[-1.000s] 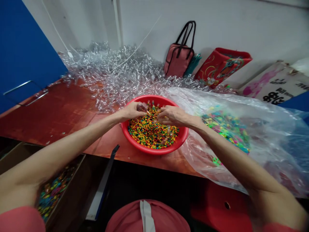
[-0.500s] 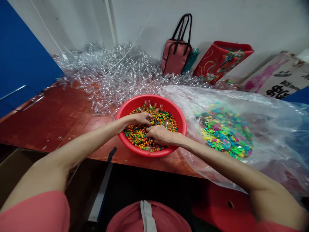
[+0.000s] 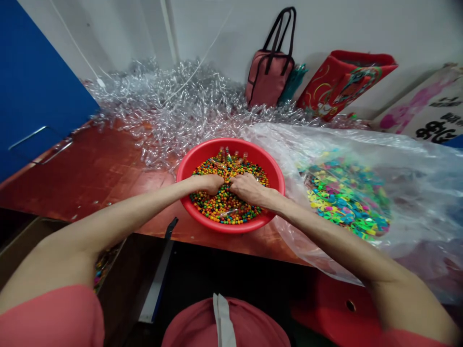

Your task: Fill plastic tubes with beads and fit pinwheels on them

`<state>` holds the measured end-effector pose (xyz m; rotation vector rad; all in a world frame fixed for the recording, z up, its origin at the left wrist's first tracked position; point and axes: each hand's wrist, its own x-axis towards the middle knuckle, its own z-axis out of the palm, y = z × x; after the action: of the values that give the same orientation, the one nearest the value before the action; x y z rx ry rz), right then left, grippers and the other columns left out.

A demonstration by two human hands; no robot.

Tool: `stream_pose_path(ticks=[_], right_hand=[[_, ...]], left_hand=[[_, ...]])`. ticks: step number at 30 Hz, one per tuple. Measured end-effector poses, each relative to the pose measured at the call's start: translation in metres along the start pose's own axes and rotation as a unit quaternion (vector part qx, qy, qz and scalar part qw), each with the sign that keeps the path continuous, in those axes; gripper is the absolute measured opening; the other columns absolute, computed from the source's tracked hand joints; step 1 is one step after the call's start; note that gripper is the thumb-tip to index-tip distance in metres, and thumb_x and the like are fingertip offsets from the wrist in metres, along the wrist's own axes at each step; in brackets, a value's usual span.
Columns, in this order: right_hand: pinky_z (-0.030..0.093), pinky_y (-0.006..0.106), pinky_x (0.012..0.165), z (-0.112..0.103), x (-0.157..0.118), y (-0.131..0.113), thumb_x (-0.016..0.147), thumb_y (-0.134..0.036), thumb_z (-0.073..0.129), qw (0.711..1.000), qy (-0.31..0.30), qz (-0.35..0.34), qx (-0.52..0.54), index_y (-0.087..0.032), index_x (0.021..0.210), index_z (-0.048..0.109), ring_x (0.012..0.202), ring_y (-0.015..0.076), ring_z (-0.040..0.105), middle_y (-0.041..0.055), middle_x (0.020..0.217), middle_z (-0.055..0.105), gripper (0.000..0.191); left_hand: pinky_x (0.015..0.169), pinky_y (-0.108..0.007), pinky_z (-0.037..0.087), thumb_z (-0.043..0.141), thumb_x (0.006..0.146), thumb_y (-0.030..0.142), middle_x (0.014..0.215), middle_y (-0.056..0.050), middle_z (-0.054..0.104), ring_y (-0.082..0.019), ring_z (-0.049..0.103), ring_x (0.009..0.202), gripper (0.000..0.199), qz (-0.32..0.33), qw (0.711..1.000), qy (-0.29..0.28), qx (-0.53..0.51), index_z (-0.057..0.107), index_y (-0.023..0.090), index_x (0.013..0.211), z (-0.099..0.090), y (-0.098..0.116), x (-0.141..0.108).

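A red plastic basin (image 3: 231, 229) full of small multicoloured balls (image 3: 217, 209) stands near the table's front edge. My left hand (image 3: 212, 184) is in the basin with its fingers curled down at the balls. Close on its right is my right hand (image 3: 248, 188), also closed, knuckles up. What either hand holds is hidden behind the fingers. Several clear plastic tubes (image 3: 227, 153) stick up from the balls at the far side. Another clear tube (image 3: 228, 212) lies on the balls nearer me.
A wide heap of clear tubes (image 3: 170, 101) covers the back of the table (image 3: 72, 168). On the right, a clear plastic bag (image 3: 275, 140) holds bright pinwheel-like pieces (image 3: 347, 197). A pink handbag (image 3: 269, 77) and a red bag (image 3: 336, 82) lean at the wall. Below left is an open carton (image 3: 119, 274).
My hands have drawn level, side by side over the middle of the balls, with the fingers curled in more. The camera view has shifted slightly.
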<state>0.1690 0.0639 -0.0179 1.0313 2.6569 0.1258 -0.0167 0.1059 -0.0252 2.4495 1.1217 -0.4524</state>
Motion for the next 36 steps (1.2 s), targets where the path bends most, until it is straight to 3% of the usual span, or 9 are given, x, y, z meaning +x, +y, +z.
stream_pose_path(ticks=[6,12,15,19,22,24,26,31,36], right_hand=[[0.046,0.035,0.075,-0.007,0.013,-0.01,0.103,-0.009,0.041,0.999,-0.038,0.003,0.021,-0.008,0.11,0.077,0.101,0.0301,0.071,0.0234,0.11,0.073,0.037],[0.038,0.029,0.068,-0.019,0.037,-0.037,0.091,-0.004,0.056,0.982,-0.048,-0.073,0.168,-0.011,0.101,0.079,0.08,0.0208,0.065,0.0112,0.088,0.075,0.026],[0.038,0.026,0.069,-0.019,0.035,-0.023,0.083,-0.007,0.065,0.933,-0.026,-0.115,0.34,-0.013,0.1,0.08,0.075,0.0157,0.061,0.002,0.084,0.075,0.023],[0.045,0.026,0.08,-0.017,0.01,0.007,0.087,-0.026,0.073,0.851,0.01,-0.144,0.505,-0.017,0.107,0.082,0.086,0.017,0.068,0.001,0.096,0.078,0.023],[0.047,0.027,0.085,-0.023,-0.013,0.018,0.09,-0.03,0.075,0.903,0.039,-0.07,0.421,-0.023,0.114,0.081,0.096,0.0193,0.071,0.0045,0.109,0.078,0.026],[0.047,0.028,0.082,-0.029,-0.02,0.014,0.096,-0.029,0.071,0.962,0.031,-0.001,0.271,-0.023,0.114,0.081,0.099,0.0224,0.071,0.0082,0.112,0.077,0.022],[0.047,0.03,0.078,-0.031,-0.017,0.001,0.102,-0.023,0.06,0.991,0.0,0.045,0.127,-0.017,0.112,0.081,0.101,0.0264,0.071,0.0146,0.114,0.075,0.024],[0.046,0.031,0.074,-0.03,0.022,-0.04,0.102,-0.004,0.042,0.997,-0.051,-0.04,0.047,-0.007,0.107,0.076,0.094,0.0247,0.07,0.0204,0.106,0.075,0.035],[0.037,0.028,0.068,-0.024,0.043,-0.036,0.09,-0.003,0.057,0.965,-0.028,-0.143,0.219,-0.011,0.091,0.075,0.072,0.0158,0.056,0.0061,0.083,0.071,0.02]], left_hand=[[0.064,-0.027,0.052,0.062,0.083,0.021,0.091,-0.006,0.075,-0.018,0.067,0.067,0.048,-0.046,0.983,0.019,-0.177,0.071,0.015,0.13,-0.037,-0.026,-0.01],[0.073,-0.026,0.047,0.067,0.084,0.021,0.095,-0.007,0.077,-0.019,0.068,0.082,0.029,-0.05,0.998,0.022,-0.001,0.077,0.015,0.109,-0.043,-0.032,-0.04],[0.077,-0.027,0.049,0.065,0.083,0.014,0.1,-0.013,0.079,-0.024,0.071,0.092,0.022,-0.061,0.995,-0.016,0.075,0.079,0.013,0.101,-0.029,-0.023,-0.039],[0.086,-0.026,0.05,0.064,0.082,0.011,0.101,-0.012,0.08,-0.024,0.072,0.098,0.021,-0.005,1.0,-0.021,0.023,0.078,0.016,0.097,-0.006,-0.004,-0.018],[0.083,-0.027,0.05,0.067,0.078,0.014,0.098,-0.007,0.079,-0.023,0.07,0.092,0.024,0.032,0.997,-0.019,-0.073,0.077,0.017,0.101,0.0,0.003,-0.001],[0.076,-0.029,0.051,0.067,0.078,0.018,0.085,-0.004,0.075,-0.021,0.066,0.08,0.022,0.019,0.985,-0.019,-0.168,0.075,0.015,0.099,-0.003,-0.001,0.004],[0.069,-0.029,0.051,0.066,0.081,0.024,0.08,-0.002,0.069,-0.018,0.062,0.072,0.023,-0.001,0.96,0.002,-0.28,0.071,0.016,0.101,-0.009,-0.011,0.0],[0.064,-0.026,0.049,0.071,0.08,0.035,0.088,-0.002,0.066,-0.014,0.059,0.073,0.032,0.013,0.91,0.076,-0.407,0.065,0.016,0.104,-0.027,-0.041,-0.03],[0.068,-0.025,0.046,0.068,0.082,0.029,0.085,-0.002,0.069,-0.014,0.059,0.072,0.018,0.027,0.96,0.084,-0.267,0.068,0.015,0.093,-0.043,-0.054,-0.052]])
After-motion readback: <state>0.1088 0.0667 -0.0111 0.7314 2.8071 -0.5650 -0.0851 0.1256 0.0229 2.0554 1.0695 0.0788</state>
